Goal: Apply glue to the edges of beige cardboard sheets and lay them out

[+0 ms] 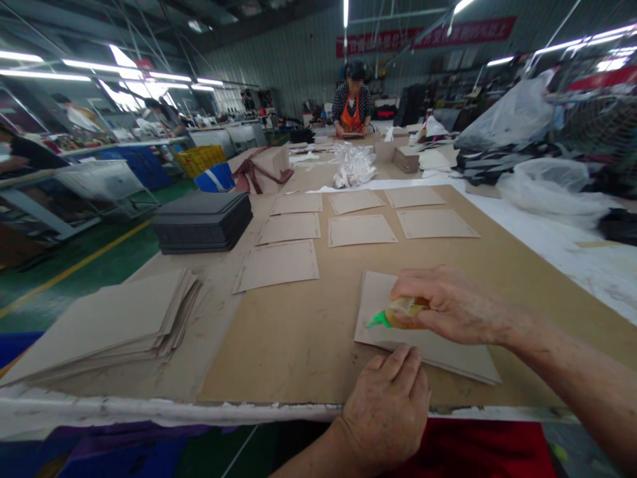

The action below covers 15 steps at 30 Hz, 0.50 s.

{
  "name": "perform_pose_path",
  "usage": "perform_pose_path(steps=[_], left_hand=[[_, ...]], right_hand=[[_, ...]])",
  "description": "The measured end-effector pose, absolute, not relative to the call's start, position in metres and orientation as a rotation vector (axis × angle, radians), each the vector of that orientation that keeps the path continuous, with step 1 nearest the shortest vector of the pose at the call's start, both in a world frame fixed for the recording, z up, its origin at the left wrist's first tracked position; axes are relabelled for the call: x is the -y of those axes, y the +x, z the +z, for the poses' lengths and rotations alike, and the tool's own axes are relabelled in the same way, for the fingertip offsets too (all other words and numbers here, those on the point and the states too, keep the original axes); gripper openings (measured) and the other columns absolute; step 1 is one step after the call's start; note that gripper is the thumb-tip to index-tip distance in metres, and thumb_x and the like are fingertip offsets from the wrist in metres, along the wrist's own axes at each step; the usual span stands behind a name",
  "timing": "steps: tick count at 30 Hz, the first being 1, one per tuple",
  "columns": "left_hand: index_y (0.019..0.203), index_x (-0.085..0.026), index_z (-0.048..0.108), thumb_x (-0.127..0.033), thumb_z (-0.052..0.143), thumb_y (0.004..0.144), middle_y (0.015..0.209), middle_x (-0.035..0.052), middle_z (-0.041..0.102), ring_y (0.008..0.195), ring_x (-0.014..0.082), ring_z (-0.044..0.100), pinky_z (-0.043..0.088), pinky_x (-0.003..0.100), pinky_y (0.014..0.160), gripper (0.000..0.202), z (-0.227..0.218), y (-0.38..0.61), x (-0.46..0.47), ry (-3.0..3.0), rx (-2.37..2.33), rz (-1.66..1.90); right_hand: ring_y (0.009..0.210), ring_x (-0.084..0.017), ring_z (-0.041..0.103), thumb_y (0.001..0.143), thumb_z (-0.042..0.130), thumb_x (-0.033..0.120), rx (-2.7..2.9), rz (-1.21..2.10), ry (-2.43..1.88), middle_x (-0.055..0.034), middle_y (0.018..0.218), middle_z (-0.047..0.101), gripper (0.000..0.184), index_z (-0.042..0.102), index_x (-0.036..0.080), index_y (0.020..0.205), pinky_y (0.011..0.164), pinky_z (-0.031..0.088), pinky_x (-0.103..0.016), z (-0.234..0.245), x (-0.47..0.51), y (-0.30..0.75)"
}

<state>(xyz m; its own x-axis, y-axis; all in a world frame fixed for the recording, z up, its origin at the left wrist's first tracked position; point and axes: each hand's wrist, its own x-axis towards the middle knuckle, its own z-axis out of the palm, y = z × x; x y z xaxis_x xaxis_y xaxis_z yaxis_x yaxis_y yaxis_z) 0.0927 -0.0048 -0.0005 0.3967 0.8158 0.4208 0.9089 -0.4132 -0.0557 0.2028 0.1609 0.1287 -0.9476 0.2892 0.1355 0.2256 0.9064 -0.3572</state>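
My right hand [442,302] is closed around a small squeeze glue bottle [405,313] with amber contents. Its green nozzle [379,320] points left, close over the left end of a short stack of beige cardboard sheets [448,355]. At the near edge of this stack lies my left hand [391,398], back up, fingers stretched forward side by side and holding nothing visible. Its fingertips are at the top sheet's edge; whether they press on it I cannot tell. Farther back, several single cardboard sheets [361,230] are laid out in rows, with faint marks along their borders.
A loose pile of cardboard sheets [114,312] lies at the left, with a dark grey stack of boards [202,222] behind it. Crumpled clear plastic [353,164] sits at the back. White sheeting [562,259] runs along the right. A person in an orange apron [352,119] stands across the table.
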Motion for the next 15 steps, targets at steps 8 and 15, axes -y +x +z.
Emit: perform_pose_path(steps=[8, 15], left_hand=[[0.118, -0.014, 0.067, -0.033, 0.045, 0.102, 0.135, 0.0054, 0.066, 0.128, 0.0215, 0.054, 0.046, 0.034, 0.097, 0.033, 0.0, 0.093, 0.001, -2.341, 1.479, -0.501], [0.117, -0.015, 0.068, -0.034, 0.044, 0.102, 0.133, 0.0036, 0.068, 0.125, 0.0195, 0.056, 0.048, 0.032, 0.093, 0.034, -0.001, 0.092, 0.0, -2.305, 1.475, -0.564]], right_hand=[[0.073, -0.019, 0.054, 0.094, 0.06, 0.029, 2.856, 0.213, -0.584, -0.0022, 0.078, 0.061, 0.017, 0.059, 0.02, 0.079, 0.062, 0.027, -0.029, 0.127, -0.198, 0.184], [0.072, -0.019, 0.053, 0.093, 0.06, 0.031, 2.853, 0.126, -0.648, -0.0028, 0.079, 0.062, 0.02, 0.058, 0.02, 0.077, 0.061, 0.025, -0.03, 0.132, -0.211, 0.173]])
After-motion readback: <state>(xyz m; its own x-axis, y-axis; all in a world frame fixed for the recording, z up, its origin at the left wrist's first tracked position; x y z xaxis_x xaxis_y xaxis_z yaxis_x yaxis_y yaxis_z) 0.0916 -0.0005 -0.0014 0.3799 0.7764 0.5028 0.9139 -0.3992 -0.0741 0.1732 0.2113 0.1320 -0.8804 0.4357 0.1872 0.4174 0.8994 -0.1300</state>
